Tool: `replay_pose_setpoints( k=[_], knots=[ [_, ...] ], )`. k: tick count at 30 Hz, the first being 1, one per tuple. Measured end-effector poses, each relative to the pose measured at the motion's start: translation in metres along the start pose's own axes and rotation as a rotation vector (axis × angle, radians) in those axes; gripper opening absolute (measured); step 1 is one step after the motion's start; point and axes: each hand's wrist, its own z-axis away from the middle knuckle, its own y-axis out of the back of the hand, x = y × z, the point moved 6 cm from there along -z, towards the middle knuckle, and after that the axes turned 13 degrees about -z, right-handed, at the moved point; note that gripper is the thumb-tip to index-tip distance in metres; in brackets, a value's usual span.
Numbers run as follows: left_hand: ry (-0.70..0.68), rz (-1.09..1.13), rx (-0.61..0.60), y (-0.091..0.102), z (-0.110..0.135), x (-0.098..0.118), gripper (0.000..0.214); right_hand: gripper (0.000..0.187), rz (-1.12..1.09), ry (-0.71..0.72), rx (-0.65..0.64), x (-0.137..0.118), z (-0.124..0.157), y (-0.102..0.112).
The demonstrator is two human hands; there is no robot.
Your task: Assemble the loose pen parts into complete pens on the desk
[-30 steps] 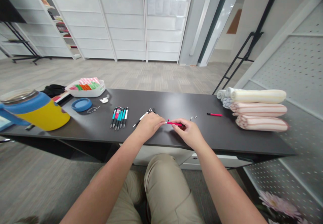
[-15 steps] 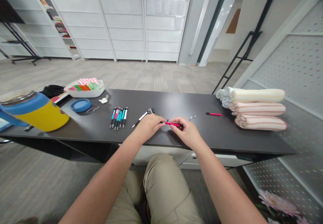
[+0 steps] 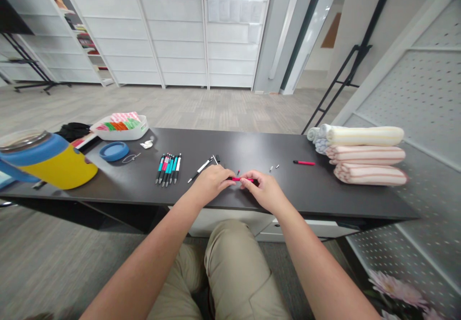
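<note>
Between my two hands, just above the dark table's front part, lies a red pen barrel [image 3: 236, 179] with dark ends. My left hand [image 3: 215, 181] pinches its left end, and my right hand [image 3: 261, 186] pinches the other end with thumb and fingers. Beside my left hand rests a white and black pen [image 3: 200, 169], with small dark pen parts [image 3: 217, 158] behind the knuckles. A tiny red piece [image 3: 238, 172] sits behind the barrel. Small silvery parts [image 3: 271, 168] lie right of my right hand, and a red pen piece [image 3: 304, 163] is farther right.
A row of several pens [image 3: 168, 170] lies left on the table [image 3: 248, 147]. Farther left are a blue lid [image 3: 114, 151], a white basket [image 3: 139, 131] of colourful packets and a yellow-blue jug [image 3: 59, 164]. Rolled towels [image 3: 369, 155] are stacked at the right end.
Both hands have come slightly closer together on the red pen barrel and lower, so less of it shows between them. The things on the table have stayed in place.
</note>
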Motion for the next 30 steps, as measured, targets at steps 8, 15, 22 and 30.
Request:
replay_pose_setpoints(
  k=[8,15,22,30],
  knots=[
    [0.019,-0.026,-0.018,-0.002,0.001,-0.002,0.019,0.024,0.151,0.107,-0.035,-0.009,0.001,-0.008],
    [-0.023,-0.047,0.003,-0.001,0.002,0.001,0.02,0.018,0.267,0.231,-0.033,-0.012,0.001,-0.01],
    [-0.03,-0.056,0.005,0.004,0.0,0.004,0.021,0.016,0.305,0.224,-0.051,-0.01,0.001,-0.014],
    [-0.043,-0.058,0.031,0.007,-0.001,0.007,0.022,0.019,0.344,0.205,-0.027,-0.011,0.002,-0.014]
  ],
)
